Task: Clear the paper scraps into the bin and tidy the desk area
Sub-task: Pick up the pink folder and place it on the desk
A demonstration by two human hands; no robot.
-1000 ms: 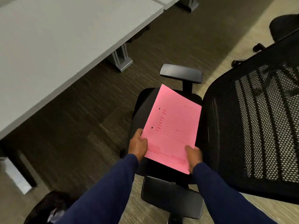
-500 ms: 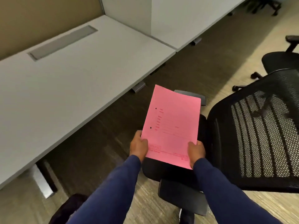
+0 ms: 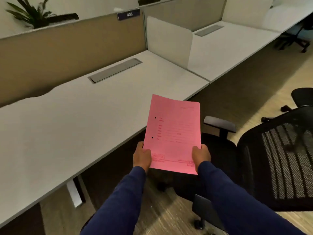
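A pink sheet of paper (image 3: 174, 133) with two punch holes and faint printed lines hangs in mid-air in front of me, over the near edge of the white desk (image 3: 71, 126). My left hand (image 3: 141, 156) grips its lower left corner, thumb on top. My right hand (image 3: 201, 155) grips its lower right corner the same way. Both arms are in dark blue sleeves. No bin and no paper scraps are in view.
A black mesh office chair (image 3: 277, 160) stands at my right, its armrest (image 3: 220, 124) just beyond the sheet. A grey cable hatch (image 3: 115, 69) is set in the desk. Tan partitions, a white divider (image 3: 169, 39), a plant (image 3: 32, 14) and a second chair (image 3: 294, 36) lie beyond.
The view has tilted upward from the floor and chair seat to the desk and partitions. The pink sheet has risen with both hands, which keep their grip.
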